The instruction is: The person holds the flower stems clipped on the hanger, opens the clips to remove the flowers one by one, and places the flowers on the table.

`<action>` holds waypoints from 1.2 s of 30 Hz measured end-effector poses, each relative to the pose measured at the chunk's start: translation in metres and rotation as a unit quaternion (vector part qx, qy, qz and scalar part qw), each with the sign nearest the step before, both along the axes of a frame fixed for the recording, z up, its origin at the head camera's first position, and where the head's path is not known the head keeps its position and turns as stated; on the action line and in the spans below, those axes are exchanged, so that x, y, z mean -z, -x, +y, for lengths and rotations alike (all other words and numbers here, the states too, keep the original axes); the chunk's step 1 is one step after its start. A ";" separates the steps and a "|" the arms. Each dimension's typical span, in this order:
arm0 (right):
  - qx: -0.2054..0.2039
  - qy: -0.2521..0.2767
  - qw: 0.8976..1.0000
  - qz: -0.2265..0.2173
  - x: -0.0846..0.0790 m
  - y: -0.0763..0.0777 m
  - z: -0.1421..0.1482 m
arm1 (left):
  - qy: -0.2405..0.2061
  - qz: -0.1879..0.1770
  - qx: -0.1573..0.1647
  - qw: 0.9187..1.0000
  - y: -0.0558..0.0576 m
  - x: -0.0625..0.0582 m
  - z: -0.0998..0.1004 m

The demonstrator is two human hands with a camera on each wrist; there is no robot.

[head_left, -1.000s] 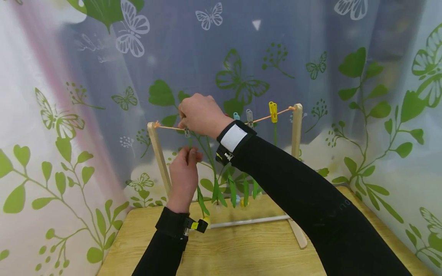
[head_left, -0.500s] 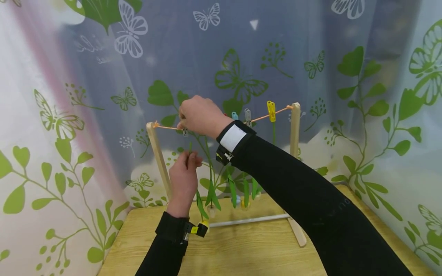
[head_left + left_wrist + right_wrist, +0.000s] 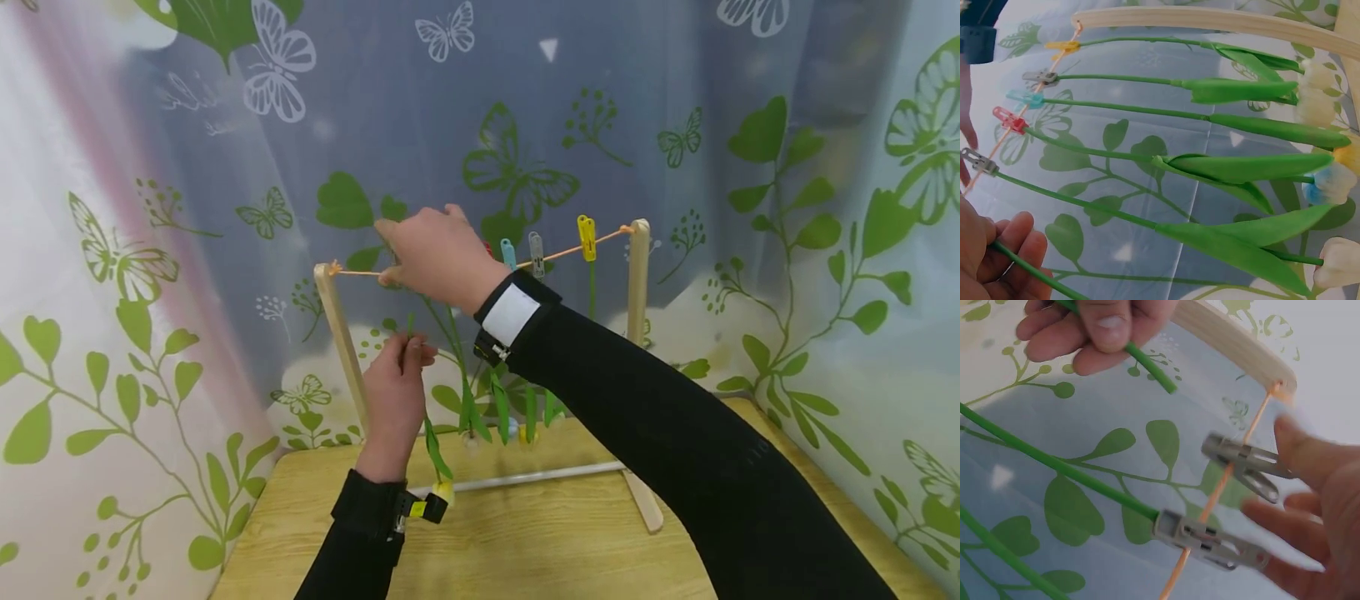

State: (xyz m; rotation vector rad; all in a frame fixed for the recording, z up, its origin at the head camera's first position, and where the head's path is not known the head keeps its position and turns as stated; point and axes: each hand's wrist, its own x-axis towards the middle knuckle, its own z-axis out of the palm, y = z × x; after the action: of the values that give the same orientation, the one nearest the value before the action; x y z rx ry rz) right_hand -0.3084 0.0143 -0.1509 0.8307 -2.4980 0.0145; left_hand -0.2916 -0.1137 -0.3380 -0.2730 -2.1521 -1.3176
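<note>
My left hand [image 3: 396,385] pinches the green stem of an artificial tulip [image 3: 1155,370]. Its cut end points up, and its yellow bloom [image 3: 444,490] hangs down by the left wrist. My right hand [image 3: 444,257] is at the left part of the orange string [image 3: 1211,506], thumb and fingers spread. In the right wrist view, a grey clothespin [image 3: 1220,449] sits on the string with no stem in it, right by the thumb; whether they touch I cannot tell. Below it, another grey clothespin [image 3: 1175,530] holds a green stem, near the right fingers. The head view hides both clips behind the hand.
Wooden posts [image 3: 637,283] hold the string, with a white bar [image 3: 540,478] low between them. Several tulips hang upside down from yellow [image 3: 1063,46], grey [image 3: 1041,78], blue [image 3: 1025,99] and red clothespins [image 3: 1011,121]. The wooden table [image 3: 525,542] meets patterned curtains behind.
The right fingers have spread away from the grey clothespin they gripped. The left hand has moved slightly down with the tulip, its stem end now farther below the string.
</note>
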 end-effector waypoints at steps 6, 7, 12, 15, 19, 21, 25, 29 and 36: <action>-0.063 0.071 0.968 0.234 0.035 -0.033 0.016 | 0.036 0.022 -0.016 0.999 -0.010 0.004 -0.001; -0.082 0.092 0.961 0.246 0.042 -0.038 0.019 | 0.041 0.022 -0.021 0.999 -0.012 0.004 -0.001; -0.135 0.181 0.954 0.195 0.079 -0.059 0.035 | 0.038 0.010 -0.036 0.999 -0.020 0.002 -0.001; -0.127 0.217 0.960 0.123 0.104 -0.064 0.044 | 0.023 0.007 -0.033 0.999 -0.023 0.000 -0.002; -0.093 0.261 0.961 -0.008 0.142 -0.065 0.053 | -0.004 0.008 -0.004 1.000 -0.027 0.000 -0.003; -0.075 0.282 0.954 -0.075 0.163 -0.065 0.057 | -0.019 0.006 0.011 1.000 -0.029 0.000 -0.003; -0.055 0.307 0.936 -0.165 0.203 -0.064 0.063 | -0.049 -0.001 0.028 0.998 -0.032 0.000 -0.001; -0.043 0.305 0.932 -0.190 0.233 -0.064 0.068 | -0.083 0.002 0.047 0.995 -0.033 0.000 0.000; -0.029 0.288 0.942 -0.169 0.256 -0.064 0.076 | -0.143 0.011 0.068 0.987 -0.036 0.001 0.000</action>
State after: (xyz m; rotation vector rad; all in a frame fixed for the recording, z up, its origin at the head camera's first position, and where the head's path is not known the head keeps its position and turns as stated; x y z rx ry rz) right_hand -0.2439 0.0907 -0.4068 0.6853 -2.5499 0.9316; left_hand -0.2559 -0.1133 -0.3395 -0.3194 -1.9225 -1.6709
